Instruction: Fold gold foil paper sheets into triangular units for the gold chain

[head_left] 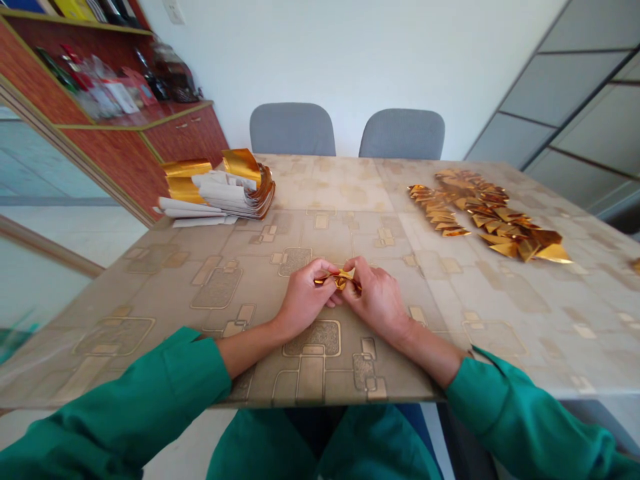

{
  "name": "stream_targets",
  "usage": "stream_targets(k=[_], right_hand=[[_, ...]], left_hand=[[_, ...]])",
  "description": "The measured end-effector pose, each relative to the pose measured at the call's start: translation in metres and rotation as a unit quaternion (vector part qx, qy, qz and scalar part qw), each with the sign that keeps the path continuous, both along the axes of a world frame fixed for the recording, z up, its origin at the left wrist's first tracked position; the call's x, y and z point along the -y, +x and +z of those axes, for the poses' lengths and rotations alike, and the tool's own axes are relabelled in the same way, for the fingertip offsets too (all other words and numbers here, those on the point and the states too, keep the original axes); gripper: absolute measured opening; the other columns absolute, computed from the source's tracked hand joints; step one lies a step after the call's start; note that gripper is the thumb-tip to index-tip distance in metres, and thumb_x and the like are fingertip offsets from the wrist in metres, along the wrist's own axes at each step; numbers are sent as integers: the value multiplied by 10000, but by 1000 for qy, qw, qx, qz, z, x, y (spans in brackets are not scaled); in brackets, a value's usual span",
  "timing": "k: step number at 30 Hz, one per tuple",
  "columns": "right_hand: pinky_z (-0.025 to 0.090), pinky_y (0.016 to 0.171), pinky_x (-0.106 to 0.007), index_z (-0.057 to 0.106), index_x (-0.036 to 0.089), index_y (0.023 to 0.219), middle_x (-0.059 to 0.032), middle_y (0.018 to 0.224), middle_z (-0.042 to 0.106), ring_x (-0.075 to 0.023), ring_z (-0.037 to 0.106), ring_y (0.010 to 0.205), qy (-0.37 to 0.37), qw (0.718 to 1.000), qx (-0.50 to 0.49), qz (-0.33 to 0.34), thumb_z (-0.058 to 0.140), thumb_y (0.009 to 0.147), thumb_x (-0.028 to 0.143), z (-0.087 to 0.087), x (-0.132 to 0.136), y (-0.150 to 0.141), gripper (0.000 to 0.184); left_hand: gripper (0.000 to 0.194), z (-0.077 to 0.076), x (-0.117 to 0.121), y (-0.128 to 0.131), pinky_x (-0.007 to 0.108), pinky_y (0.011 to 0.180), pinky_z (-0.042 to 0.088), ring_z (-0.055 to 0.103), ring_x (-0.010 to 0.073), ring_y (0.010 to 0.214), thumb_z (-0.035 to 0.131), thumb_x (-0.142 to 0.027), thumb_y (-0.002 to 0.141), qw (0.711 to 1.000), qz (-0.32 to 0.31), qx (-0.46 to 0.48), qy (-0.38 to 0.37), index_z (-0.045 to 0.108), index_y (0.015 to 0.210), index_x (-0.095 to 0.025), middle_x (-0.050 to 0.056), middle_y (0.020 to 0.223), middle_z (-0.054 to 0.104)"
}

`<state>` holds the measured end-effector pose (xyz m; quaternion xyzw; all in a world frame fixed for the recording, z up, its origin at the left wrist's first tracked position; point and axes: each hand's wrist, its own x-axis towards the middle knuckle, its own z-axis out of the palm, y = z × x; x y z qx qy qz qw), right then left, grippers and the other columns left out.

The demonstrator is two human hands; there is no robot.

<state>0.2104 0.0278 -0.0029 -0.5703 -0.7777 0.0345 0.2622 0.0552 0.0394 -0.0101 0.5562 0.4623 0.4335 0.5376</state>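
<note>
Pinched between the thumbs and fingers of both hands is a small piece of gold foil paper (341,280), with the left hand (307,297) closed on one end and the right hand (379,300) on the other. Gripping it from both sides probably lets each hand steady the crease that the other works. It sits low over the near middle of the table, square in front of the person, and the forearms in green sleeves (190,373) reach in over the table edge, likely for a steady hold. The piece looks shiny, narrow and crumpled or folded, with bright facets along its top; its full shape is hidden by the fingers.

Beyond the hands spreads a patterned tablecloth (345,237). Far left, well apart from the grip, lies a stack of foil sheets (225,190), gold on some faces and pale on others, bent over one another; it seems set aside as flat supply, out of the elbows' way. Far right, folded gold pieces (495,213) overlap in a bent chain, pointed and glossy, presumably nested so they take less room. Two grey chairs (293,130) stand across the table.
</note>
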Motion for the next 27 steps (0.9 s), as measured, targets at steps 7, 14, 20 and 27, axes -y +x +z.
stream_targets(k=[7,14,20,27], right_hand=[[317,565,-247,561,207,972,-4,692,683,-153,593,587,27,999,-17,1,497,817,191,0,0,2,168],[320,550,-233,521,203,946,15,666,633,-132,548,555,8,998,-63,17,488,825,162,-1,-4,3,132],[338,526,-221,530,211,936,32,672,645,-119,551,542,-68,979,-189,29,533,912,266,2,-7,10,61],[404,607,-259,620,200,858,-10,750,667,-142,568,634,10,981,-190,-31,616,875,327,7,-35,75,129]], left_hand=[[200,1,-1,-2,171,447,523,671,115,509,586,-271,782,1000,-11,-9,2,595,952,-166,-23,692,686],[231,1,-3,-5,181,448,515,682,129,520,569,-317,813,1000,-11,1,-10,586,976,-155,-8,701,677],[359,1,-1,-7,200,483,523,694,141,547,561,-414,877,999,-46,27,-1,521,1120,-153,6,741,682],[485,2,5,-9,195,566,538,683,99,605,587,-304,894,994,-92,4,59,443,1338,-174,45,956,722]])
